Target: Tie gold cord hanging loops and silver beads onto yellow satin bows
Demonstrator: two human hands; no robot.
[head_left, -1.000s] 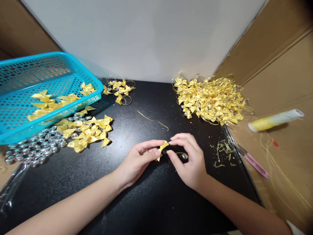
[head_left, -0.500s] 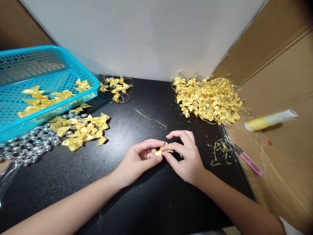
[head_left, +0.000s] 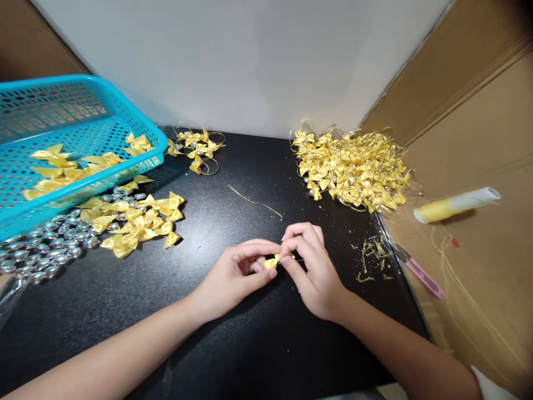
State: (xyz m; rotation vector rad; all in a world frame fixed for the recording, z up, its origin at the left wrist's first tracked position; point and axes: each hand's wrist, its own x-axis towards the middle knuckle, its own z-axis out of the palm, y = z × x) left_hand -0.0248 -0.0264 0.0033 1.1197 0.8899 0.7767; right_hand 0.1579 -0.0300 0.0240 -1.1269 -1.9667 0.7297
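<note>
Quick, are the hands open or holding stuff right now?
Left hand: closed, holding a yellow bow between thumb and fingers.
Right hand: closed, fingertips pinching at the same bow.

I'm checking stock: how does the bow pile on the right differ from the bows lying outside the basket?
The right-hand pile is much bigger than the loose bows. Gold loops stick out of the pile; none show on the loose bows. The pile is heaped thickly, the loose bows sparsely. Both are yellow.
</note>
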